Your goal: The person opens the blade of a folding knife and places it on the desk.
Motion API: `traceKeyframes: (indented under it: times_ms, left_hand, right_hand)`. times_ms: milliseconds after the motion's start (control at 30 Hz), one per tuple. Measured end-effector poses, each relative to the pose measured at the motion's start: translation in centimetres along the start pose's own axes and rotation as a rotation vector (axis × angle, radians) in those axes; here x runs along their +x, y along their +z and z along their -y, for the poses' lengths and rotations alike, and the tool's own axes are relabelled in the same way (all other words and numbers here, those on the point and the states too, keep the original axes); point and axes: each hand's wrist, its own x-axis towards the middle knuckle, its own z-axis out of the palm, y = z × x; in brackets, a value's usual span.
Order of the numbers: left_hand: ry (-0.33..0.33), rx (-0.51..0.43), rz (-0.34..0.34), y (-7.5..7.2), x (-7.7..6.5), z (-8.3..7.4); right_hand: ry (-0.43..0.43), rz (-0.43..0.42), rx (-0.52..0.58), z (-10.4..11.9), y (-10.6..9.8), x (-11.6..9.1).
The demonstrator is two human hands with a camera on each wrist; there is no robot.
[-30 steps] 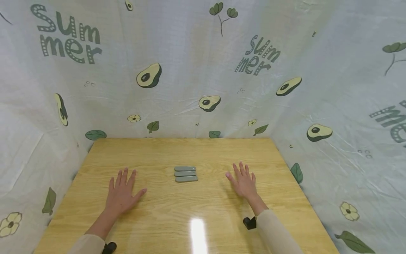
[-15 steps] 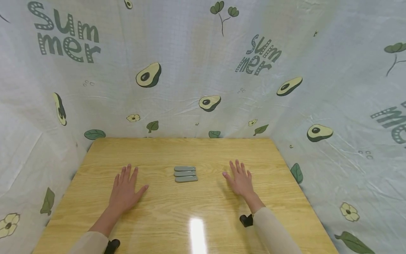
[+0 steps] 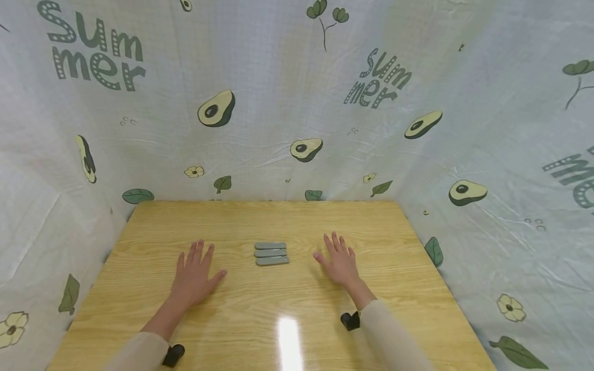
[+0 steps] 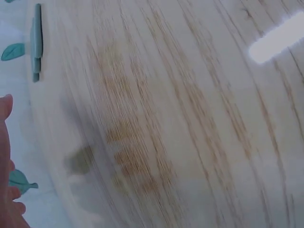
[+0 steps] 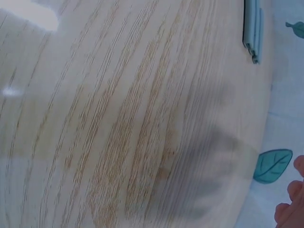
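Observation:
Three slim grey-green flat bars [image 3: 270,253] lie side by side near the middle of the table, each with rounded ends and a small mark at the right end; their exact kind cannot be told. To their left, my left hand [image 3: 193,278] is palm down above the table with fingers spread. On the other side, my right hand [image 3: 342,265] is held likewise, a little nearer to the bars. Neither hand touches them. In the left wrist view the bars [image 4: 37,42] appear at the upper left, and a few fingertips of each hand show at the wrist views' outer edges.
The wooden table [image 3: 250,319] has a bright light reflection near its front. White cloth [image 3: 260,77] printed with avocados, leaves and lettering hangs behind it and along both sides. Each wrist carries a small black device [image 3: 350,321].
Both hands have moved inward toward the bars, the left one to the right and the right one to the left. The bars have stayed where they were.

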Motion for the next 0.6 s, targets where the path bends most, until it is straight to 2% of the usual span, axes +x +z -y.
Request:
traceKeyframes:
  times_ms: [367, 600]
  left_hand:
    - [0.029, 0.039, 0.008, 0.9, 0.9, -1.9]
    - [0.063, 0.027, 0.053, 1.6, 1.2, -3.0]
  right_hand:
    - [-0.038, 0.018, -0.01, 2.4, 1.2, 0.3]
    - [-0.082, 0.039, -0.025, 3.3, 2.2, 0.6]
